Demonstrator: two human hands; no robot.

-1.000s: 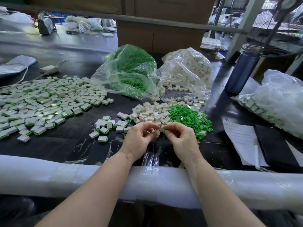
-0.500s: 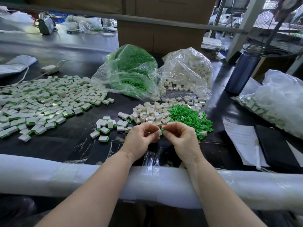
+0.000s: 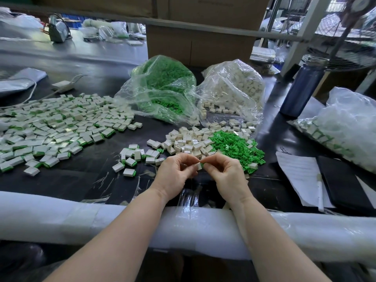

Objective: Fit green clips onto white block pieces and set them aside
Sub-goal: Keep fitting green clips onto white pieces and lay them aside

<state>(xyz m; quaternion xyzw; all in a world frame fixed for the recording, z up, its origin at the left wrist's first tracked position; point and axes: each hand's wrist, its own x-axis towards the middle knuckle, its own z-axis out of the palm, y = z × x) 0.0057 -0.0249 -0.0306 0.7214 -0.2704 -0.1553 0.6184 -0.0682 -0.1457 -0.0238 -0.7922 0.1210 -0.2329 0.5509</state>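
Both hands meet near the table's (image 3: 67, 180) front edge: a white block (image 3: 198, 166) is pinched by the left hand (image 3: 175, 174), a green clip (image 3: 202, 165) by the right hand (image 3: 227, 176).

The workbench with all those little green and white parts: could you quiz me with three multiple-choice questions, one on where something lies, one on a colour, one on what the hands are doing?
1. Where is the loose green clip pile?
A. right of the loose white blocks
B. inside the bottle
C. on the paper

2. What colour is the bottle?
A. red
B. dark blue
C. yellow

3. What are the hands doing?
A. lying flat
B. pinching one piece together
C. lifting a bag

Answers: 1 A, the piles lie side by side. 2 B, its body is dark blue. 3 B, left hand and right hand meet on a white block with green clip.
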